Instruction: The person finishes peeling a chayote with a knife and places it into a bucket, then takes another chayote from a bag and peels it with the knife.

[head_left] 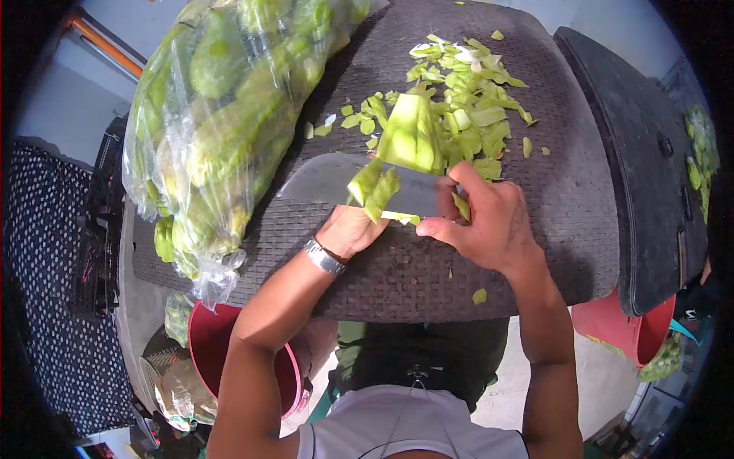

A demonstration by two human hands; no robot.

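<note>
My right hand [489,218] grips a wide-bladed knife [329,177], its blade pointing left across the front of a partly peeled chayote [413,141]. Strips of green peel [373,187] cling to the blade. My left hand [355,229], with a metal watch [323,257] at the wrist, is closed around the chayote's near end. The blade hides most of its fingers. The chayote's bare far end is cut into flat, pale green faces. Beyond it lies a loose heap of peelings [478,122].
A clear plastic bag [222,115] full of chayotes covers the table's left side. The dark woven tabletop [558,199] has scattered peel scraps. Red buckets [222,333] stand below on both sides. A black case-like panel [642,176] borders the table's right edge.
</note>
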